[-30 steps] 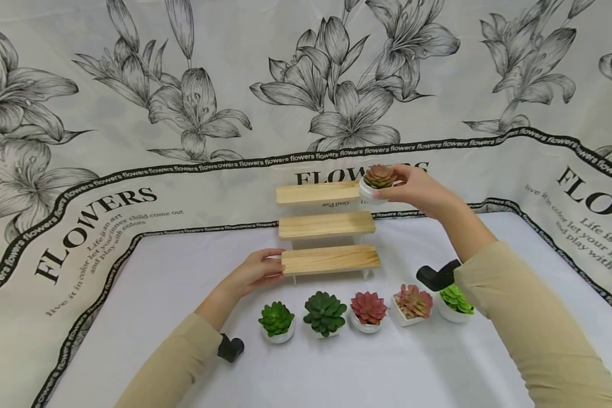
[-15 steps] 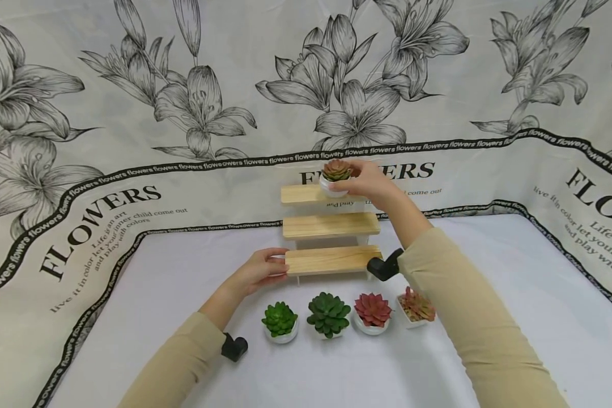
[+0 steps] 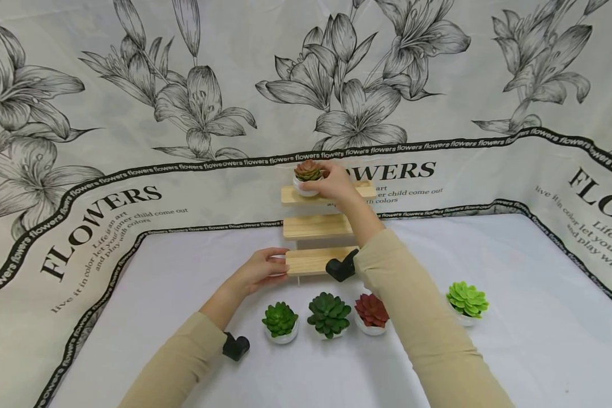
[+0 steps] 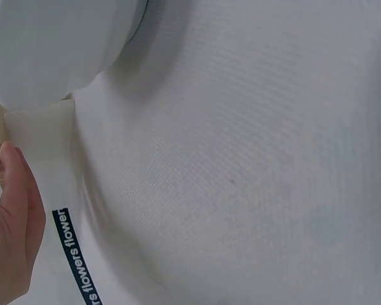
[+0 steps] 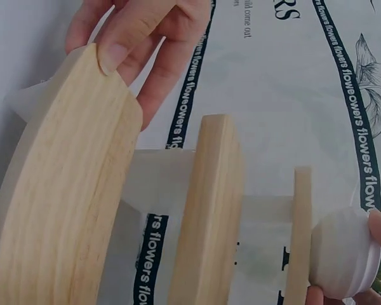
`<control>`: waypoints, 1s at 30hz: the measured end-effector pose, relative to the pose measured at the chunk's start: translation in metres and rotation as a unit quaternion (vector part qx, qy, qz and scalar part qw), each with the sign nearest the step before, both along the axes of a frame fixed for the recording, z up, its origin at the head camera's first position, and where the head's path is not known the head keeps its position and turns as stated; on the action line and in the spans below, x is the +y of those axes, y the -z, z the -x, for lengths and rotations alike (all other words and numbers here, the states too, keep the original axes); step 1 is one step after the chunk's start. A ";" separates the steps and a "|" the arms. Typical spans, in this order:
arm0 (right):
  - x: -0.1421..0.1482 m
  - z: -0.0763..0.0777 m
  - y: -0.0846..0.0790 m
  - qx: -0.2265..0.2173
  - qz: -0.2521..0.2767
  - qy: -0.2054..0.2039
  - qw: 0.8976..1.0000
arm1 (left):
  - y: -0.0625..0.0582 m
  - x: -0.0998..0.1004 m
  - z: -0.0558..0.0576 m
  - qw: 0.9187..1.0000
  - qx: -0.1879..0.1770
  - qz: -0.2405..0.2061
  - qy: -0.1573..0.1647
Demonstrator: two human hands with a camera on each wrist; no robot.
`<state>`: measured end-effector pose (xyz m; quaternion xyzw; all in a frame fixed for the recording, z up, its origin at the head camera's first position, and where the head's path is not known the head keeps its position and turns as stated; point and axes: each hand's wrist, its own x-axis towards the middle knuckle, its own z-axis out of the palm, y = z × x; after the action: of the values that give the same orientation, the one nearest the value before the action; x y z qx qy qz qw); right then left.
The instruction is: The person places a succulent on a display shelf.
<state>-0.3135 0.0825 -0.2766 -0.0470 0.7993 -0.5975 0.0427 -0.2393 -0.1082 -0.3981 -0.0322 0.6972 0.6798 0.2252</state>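
My right hand [image 3: 335,182] holds a reddish-green potted succulent [image 3: 307,170] by its round white pot at the left part of the top wooden shelf [image 3: 364,192]. In the right wrist view the white pot [image 5: 344,253] is against that shelf, with fingertips around it. My left hand [image 3: 259,272] grips the left end of the bottom shelf [image 3: 308,262] of the three-step stand; its thumb lies on the wood in the right wrist view. Between them is the middle shelf [image 3: 313,227]. The left wrist view catches the fingers [image 4: 16,184] at the wood's end and a blurred pale pot above.
In front of the stand are a bright green succulent [image 3: 280,320], a dark green one [image 3: 328,313] and a red one [image 3: 371,310], all in white pots. A lime-green succulent [image 3: 467,300] stands beyond the right sleeve [image 3: 418,306]. A flower-printed cloth [image 3: 224,192] hangs behind.
My right hand has carried the reddish-green succulent leftward along the top shelf. Its sleeve now hides the pink succulent in the square pot and uncovers the lime-green one. My left hand keeps its grip.
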 end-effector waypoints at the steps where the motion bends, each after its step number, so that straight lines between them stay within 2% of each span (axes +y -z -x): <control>1: -0.001 0.000 0.001 0.001 -0.005 0.002 1.000 | 0.000 0.000 0.000 1.000 0.000 -0.001 0.000; 7: -0.004 0.001 0.006 0.005 -0.017 0.007 1.000 | -0.002 -0.001 0.002 1.000 0.000 0.005 0.001; 12: 0.000 0.002 0.006 0.009 -0.002 -0.017 1.000 | -0.001 -0.001 0.003 1.000 -0.004 0.008 -0.004; 18: 0.022 0.000 0.001 0.001 -0.026 -0.039 0.999 | 0.000 0.001 0.004 1.000 -0.006 0.005 0.003; 21: 0.033 -0.002 -0.002 -0.007 -0.019 -0.048 0.999 | 0.000 0.001 0.004 1.000 -0.006 0.005 0.000; 26: 0.047 -0.012 -0.009 -0.014 0.012 -0.060 0.998 | 0.001 0.001 0.004 1.000 -0.008 0.000 -0.003; 30: 0.058 -0.026 -0.015 -0.002 0.029 -0.077 0.997 | 0.001 0.000 0.004 1.000 -0.012 -0.002 -0.013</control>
<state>-0.2879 0.1408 -0.2616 -0.1088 0.7755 -0.6155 0.0890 -0.2430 -0.1084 -0.3988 -0.0490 0.6926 0.6838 0.2244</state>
